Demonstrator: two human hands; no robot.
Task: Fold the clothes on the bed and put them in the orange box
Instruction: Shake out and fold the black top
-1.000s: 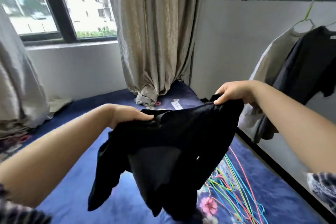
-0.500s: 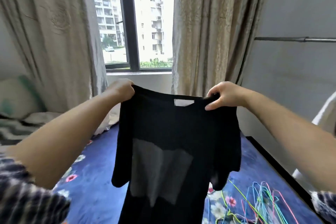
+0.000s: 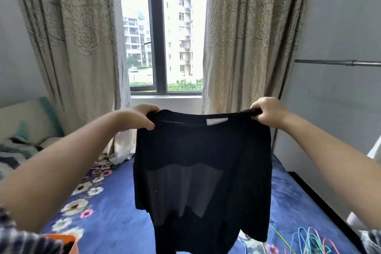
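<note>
1. Shirt change: the black T-shirt, bunched and sagging between the hands a second ago, is now hanging flat and spread at centre frame, white neck label showing at the top edge.
2. Left hand is gripping the left shoulder of the shirt, fingers curled round the fabric, at middle left of centre.
3. Right hand is pinching the right shoulder in the same way, at middle right; both hands are holding level and well apart, keeping the collar line taut.
4. View has been lifting too: window and curtains are now filling the upper frame, the clothes rail sliding to the right edge.
5. Shirt is hanging in the air above the blue floral bed, its hem running out of the bottom of frame.
6. Orange box is showing only as a corner at lower left, beside the left sleeve; coloured hangers are lying at lower right.
7. Judgement: shaking-out looks done; the garment appears ready for laying flat or folding in the air. Folding is not yet begun, boxing is still ahead.
</note>
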